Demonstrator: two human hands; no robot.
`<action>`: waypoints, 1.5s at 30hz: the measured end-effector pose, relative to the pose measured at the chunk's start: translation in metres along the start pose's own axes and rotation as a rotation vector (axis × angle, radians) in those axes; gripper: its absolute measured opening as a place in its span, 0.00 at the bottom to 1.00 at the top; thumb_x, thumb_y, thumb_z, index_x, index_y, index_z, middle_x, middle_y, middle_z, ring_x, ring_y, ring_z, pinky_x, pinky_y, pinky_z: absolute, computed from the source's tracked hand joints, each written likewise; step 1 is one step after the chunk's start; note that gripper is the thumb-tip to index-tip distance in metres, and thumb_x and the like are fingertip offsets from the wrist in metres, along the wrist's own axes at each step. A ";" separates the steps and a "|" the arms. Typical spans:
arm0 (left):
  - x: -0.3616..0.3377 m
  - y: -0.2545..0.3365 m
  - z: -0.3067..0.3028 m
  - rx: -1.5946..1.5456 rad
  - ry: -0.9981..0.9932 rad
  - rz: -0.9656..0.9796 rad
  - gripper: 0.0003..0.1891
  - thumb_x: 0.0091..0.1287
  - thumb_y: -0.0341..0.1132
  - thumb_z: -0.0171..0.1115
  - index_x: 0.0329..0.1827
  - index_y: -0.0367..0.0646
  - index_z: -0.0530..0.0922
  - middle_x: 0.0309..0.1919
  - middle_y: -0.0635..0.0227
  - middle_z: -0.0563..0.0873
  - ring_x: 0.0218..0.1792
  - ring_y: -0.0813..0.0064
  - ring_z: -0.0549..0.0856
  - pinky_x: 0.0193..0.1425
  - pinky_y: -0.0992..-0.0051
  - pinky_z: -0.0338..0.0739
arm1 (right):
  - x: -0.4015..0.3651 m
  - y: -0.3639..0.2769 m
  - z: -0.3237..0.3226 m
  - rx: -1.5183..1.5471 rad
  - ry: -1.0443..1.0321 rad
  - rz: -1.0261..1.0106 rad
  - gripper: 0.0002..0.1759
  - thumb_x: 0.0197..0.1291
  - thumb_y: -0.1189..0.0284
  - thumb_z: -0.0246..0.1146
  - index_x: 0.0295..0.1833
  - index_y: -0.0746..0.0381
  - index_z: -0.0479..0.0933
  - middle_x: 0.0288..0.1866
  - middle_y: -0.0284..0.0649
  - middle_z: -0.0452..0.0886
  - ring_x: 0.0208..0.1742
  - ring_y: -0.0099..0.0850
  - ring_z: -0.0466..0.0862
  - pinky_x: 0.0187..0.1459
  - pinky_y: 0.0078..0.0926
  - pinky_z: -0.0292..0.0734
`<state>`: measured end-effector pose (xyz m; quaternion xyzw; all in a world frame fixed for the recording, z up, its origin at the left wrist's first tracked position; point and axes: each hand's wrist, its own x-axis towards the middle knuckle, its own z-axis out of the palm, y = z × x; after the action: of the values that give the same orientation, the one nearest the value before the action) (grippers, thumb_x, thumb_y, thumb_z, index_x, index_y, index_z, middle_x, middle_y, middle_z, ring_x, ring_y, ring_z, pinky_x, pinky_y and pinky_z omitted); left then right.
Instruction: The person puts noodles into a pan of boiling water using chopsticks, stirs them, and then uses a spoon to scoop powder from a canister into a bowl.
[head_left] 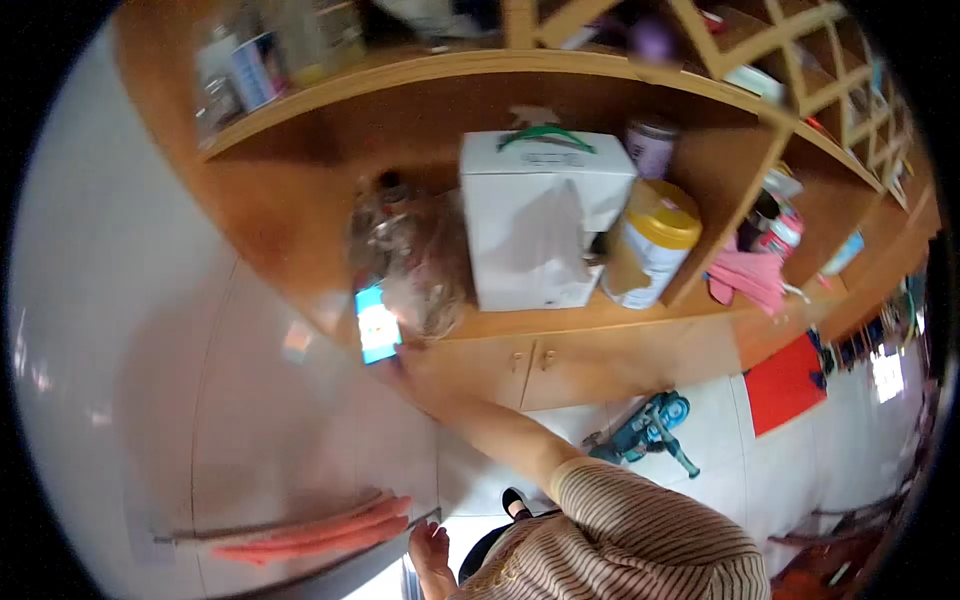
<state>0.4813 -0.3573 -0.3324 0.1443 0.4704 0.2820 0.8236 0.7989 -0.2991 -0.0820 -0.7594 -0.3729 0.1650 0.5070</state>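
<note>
My right arm reaches across to the left end of the wooden shelf [650, 318]. My right hand [410, 362] is blurred, with its fingers closed at the lower edge of a bright blue-and-white rectangular thing [378, 325]; glare hides its details. Right behind this thing stands a cluster of clear plastic bottles or bags [415, 250], one with a dark cap. A white carton [530, 235] with a green handle is to their right. Low near my body, my left hand [430, 550] hangs with loosely curled fingers and nothing visible in it.
A yellow-lidded tub [655, 245] and a purple-grey can [652, 148] stand right of the carton. Pink cloth [748, 278] lies in the adjoining compartment. On the floor are a blue toy scooter or bike [645, 430] and a red mat [787, 385]. A salmon towel [320, 530] hangs at lower left.
</note>
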 end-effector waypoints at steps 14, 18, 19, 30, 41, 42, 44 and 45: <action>-0.033 -0.050 0.315 0.741 -0.576 0.029 0.15 0.62 0.32 0.61 0.52 0.43 0.74 0.41 0.66 0.81 0.39 0.75 0.81 0.39 0.76 0.76 | -0.120 0.097 -0.268 -0.227 0.815 -0.241 0.06 0.60 0.78 0.57 0.42 0.66 0.75 0.42 0.42 0.79 0.43 0.33 0.78 0.47 0.26 0.73; -0.074 -0.087 0.434 0.980 -0.859 0.381 0.32 0.58 0.32 0.66 0.66 0.40 0.63 0.57 0.58 0.74 0.53 0.73 0.77 0.51 0.74 0.75 | -0.046 0.033 -0.365 -0.798 0.848 -0.627 0.08 0.55 0.74 0.60 0.40 0.66 0.75 0.45 0.49 0.77 0.52 0.47 0.74 0.55 0.38 0.69; -0.083 -0.094 0.461 1.038 -0.882 0.489 0.37 0.57 0.32 0.67 0.68 0.38 0.58 0.60 0.55 0.70 0.56 0.70 0.75 0.53 0.73 0.74 | -0.028 0.031 -0.378 -0.900 0.808 -0.584 0.09 0.57 0.71 0.60 0.40 0.66 0.75 0.48 0.50 0.77 0.54 0.49 0.73 0.55 0.38 0.69; -0.063 -0.158 0.568 0.823 -0.762 0.916 0.61 0.37 0.36 0.79 0.69 0.34 0.42 0.63 0.50 0.60 0.65 0.58 0.64 0.67 0.64 0.61 | -0.002 0.048 -0.423 -0.795 0.155 -0.069 0.49 0.43 0.39 0.63 0.64 0.64 0.64 0.60 0.59 0.65 0.59 0.56 0.68 0.59 0.46 0.65; -0.093 -0.169 0.499 0.589 -0.707 0.994 0.58 0.36 0.43 0.81 0.67 0.38 0.49 0.61 0.55 0.63 0.62 0.62 0.67 0.66 0.63 0.61 | -0.080 0.027 -0.419 -0.749 -0.191 -0.491 0.53 0.27 0.49 0.74 0.65 0.55 0.65 0.71 0.56 0.51 0.65 0.57 0.59 0.62 0.49 0.61; -0.096 -0.166 0.492 0.618 -0.692 1.007 0.58 0.36 0.44 0.81 0.67 0.39 0.49 0.62 0.55 0.63 0.62 0.62 0.67 0.65 0.63 0.62 | -0.083 0.027 -0.418 -0.760 -0.229 -0.522 0.53 0.26 0.49 0.75 0.64 0.54 0.66 0.71 0.55 0.52 0.65 0.57 0.59 0.62 0.49 0.61; -0.108 -0.159 0.474 0.670 -0.664 1.032 0.58 0.36 0.47 0.80 0.68 0.39 0.50 0.62 0.55 0.62 0.61 0.61 0.67 0.64 0.63 0.62 | -0.090 0.018 -0.415 -0.730 -0.278 -0.572 0.52 0.23 0.49 0.76 0.62 0.52 0.68 0.71 0.53 0.54 0.65 0.57 0.59 0.60 0.49 0.63; -0.113 -0.156 0.461 0.764 -0.637 1.033 0.56 0.36 0.48 0.79 0.67 0.40 0.53 0.61 0.55 0.64 0.62 0.61 0.67 0.63 0.63 0.62 | -0.094 0.011 -0.412 -0.708 -0.322 -0.604 0.51 0.25 0.49 0.75 0.63 0.51 0.68 0.70 0.53 0.54 0.65 0.57 0.58 0.60 0.50 0.63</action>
<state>0.8819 -0.5371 -0.0945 0.7022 0.1447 0.3955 0.5741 0.9997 -0.6371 0.0744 -0.7079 -0.6832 -0.0107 0.1789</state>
